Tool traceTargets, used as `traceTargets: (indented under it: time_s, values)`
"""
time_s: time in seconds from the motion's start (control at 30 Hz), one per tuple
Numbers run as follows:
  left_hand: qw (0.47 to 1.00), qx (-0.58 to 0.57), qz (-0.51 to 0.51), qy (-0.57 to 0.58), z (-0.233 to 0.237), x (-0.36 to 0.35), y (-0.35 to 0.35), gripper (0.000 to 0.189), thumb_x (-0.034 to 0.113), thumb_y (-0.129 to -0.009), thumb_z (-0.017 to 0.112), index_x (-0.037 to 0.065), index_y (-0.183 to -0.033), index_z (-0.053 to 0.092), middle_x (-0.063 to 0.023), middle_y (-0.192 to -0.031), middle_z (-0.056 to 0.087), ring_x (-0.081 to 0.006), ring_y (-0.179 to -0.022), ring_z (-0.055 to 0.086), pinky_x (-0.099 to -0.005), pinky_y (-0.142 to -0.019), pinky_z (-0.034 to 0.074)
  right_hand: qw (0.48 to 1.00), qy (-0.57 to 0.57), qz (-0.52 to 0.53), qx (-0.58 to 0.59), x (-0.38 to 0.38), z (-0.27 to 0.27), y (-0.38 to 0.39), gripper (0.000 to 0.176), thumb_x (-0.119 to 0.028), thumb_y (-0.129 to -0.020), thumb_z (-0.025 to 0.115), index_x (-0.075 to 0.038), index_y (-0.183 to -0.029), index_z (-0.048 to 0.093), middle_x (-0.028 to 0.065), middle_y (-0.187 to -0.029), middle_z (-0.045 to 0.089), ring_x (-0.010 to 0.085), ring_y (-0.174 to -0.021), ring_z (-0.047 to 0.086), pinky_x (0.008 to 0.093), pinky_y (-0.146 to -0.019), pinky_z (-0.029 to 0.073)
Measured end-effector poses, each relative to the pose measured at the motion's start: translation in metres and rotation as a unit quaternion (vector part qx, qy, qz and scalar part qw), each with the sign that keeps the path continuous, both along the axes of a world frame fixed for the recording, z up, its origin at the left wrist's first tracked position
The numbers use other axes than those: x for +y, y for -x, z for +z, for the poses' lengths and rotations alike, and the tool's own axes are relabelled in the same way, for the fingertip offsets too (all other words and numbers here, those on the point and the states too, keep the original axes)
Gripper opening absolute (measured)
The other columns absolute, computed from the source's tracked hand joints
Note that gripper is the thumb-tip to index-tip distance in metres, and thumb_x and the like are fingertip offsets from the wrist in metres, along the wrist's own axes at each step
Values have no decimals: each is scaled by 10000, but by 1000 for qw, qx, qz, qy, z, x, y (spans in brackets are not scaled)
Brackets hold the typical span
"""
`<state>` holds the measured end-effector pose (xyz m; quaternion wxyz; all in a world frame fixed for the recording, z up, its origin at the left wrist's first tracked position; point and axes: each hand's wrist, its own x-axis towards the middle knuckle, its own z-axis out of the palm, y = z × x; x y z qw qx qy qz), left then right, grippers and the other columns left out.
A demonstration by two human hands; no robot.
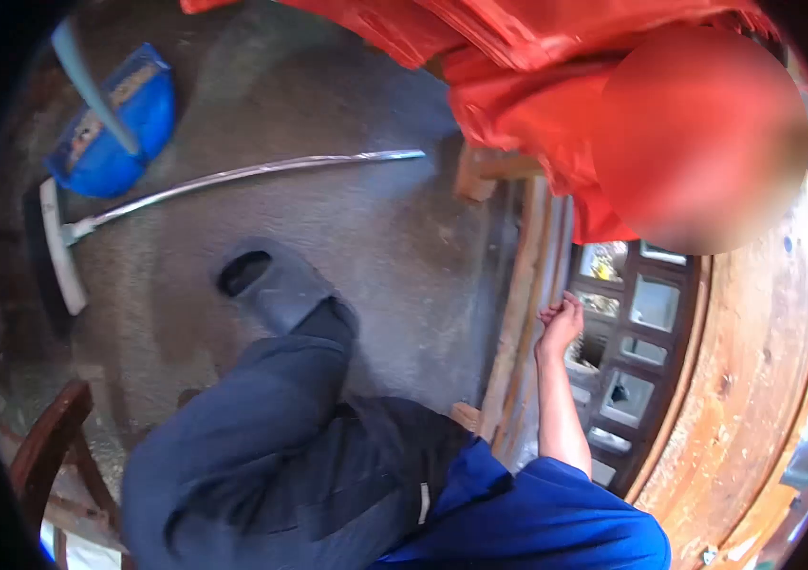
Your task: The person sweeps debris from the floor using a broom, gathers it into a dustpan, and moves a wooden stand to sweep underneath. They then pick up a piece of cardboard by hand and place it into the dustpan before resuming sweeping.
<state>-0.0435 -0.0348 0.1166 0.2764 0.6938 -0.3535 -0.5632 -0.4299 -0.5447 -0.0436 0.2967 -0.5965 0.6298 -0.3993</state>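
My right hand [561,328] reaches up past the wooden rail, at the left edge of a dark frame with a grid of square compartments [656,304]. Its fingers are loosely bent and a little apart, and I see nothing between them. Some compartments hold pale or yellowish bits, too small to name. My left hand is out of view. A blue sleeve covers my upper arm, and my leg in dark trousers ends in a grey clog [281,285] on the floor.
A person in red clothing [518,104] is close by at upper right. A wooden tabletop [736,380] runs along the right. A push broom [60,247] and a blue dustpan [124,152] with debris lie at left. Part of a wooden chair [48,437] shows at lower left.
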Motion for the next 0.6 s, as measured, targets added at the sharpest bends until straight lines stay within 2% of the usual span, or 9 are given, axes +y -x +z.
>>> traceTargets:
  time_s: [0.03, 0.07, 0.1, 0.2, 0.23, 0.27, 0.4, 0.53, 0.6]
  values:
    - [1000, -23, 13, -16, 1, -2, -4, 329, 132, -739, 680, -13, -1029, 623, -248, -1009, 613, -422, -941, 573, -459, -869, 430, 1000, -15, 5, 24, 10, -4, -7, 170, -101, -917, 436, -41, -1016, 559, 18, -717, 503, 100, -574, 519, 254, -479, 463]
    - [1000, 18, -15, 12, 3, 0, -5, 308, 148, -746, 666, -14, -1003, 617, -225, -972, 616, -406, -902, 574, -433, -823, 452, 998, -37, 28, 37, 24, -9, -31, 169, -100, -917, 438, -47, -1021, 561, 14, -729, 503, 97, -594, 514, 257, -490, 466]
    - [999, 39, 1, -1, 3, 1, -6, 308, 175, -744, 661, -19, -979, 617, -212, -933, 613, -394, -870, 574, -420, -783, 461, 995, -84, 56, -7, 44, -14, -62, 160, -108, -919, 451, -57, -1004, 577, 9, -755, 506, 90, -622, 496, 258, -509, 469]
    - [995, -11, 60, 75, 5, 19, 6, 302, 232, -789, 630, -7, -971, 598, -175, -853, 602, -355, -800, 574, -413, -731, 465, 947, -89, 307, 8, 82, -35, -159, 146, -102, -933, 450, -21, -959, 569, 5, -620, 463, 87, -534, 461, 243, -491, 442]
    - [993, -11, 87, 76, 7, 23, 10, 301, 241, -790, 635, 6, -974, 599, -173, -864, 608, -344, -806, 581, -417, -746, 463, 910, -99, 398, -58, 90, -44, -195, 154, -104, -934, 448, 0, -942, 562, 9, -624, 464, 88, -531, 463, 234, -486, 432]
    - [996, 8, 61, 67, 9, 21, 9, 332, 315, -902, 538, 34, -1067, 604, -141, -891, 634, -323, -841, 610, -399, -785, 495, 866, -114, 477, -98, 107, -37, -241, 160, -115, -933, 459, 6, -949, 564, 14, -638, 477, 87, -547, 482, 232, -493, 422]
    - [992, -50, 95, 59, 12, 28, 23, 337, 321, -891, 578, 33, -1064, 599, -128, -889, 634, -293, -836, 611, -367, -767, 498, 671, -147, 716, -124, 179, 15, -400, 160, -115, -915, 498, 7, -987, 573, 22, -697, 504, 82, -586, 491, 235, -531, 425]
    - [983, -75, 156, 61, 18, 29, 38, 327, 315, -889, 577, 31, -1050, 603, -119, -872, 645, -291, -818, 619, -369, -741, 502, 518, -133, 838, -114, 260, 48, -486, 171, -91, -872, 553, -4, -1017, 582, 12, -718, 524, 69, -610, 505, 237, -536, 408]
    - [978, -79, 191, 40, 17, 34, 46, 328, 320, -883, 579, 36, -1042, 610, -109, -845, 650, -291, -804, 623, -370, -735, 502, 488, -77, 865, -89, 293, 49, -521, 218, -88, -842, 571, -11, -1046, 564, 33, -695, 539, 142, -618, 545, 293, -559, 429]
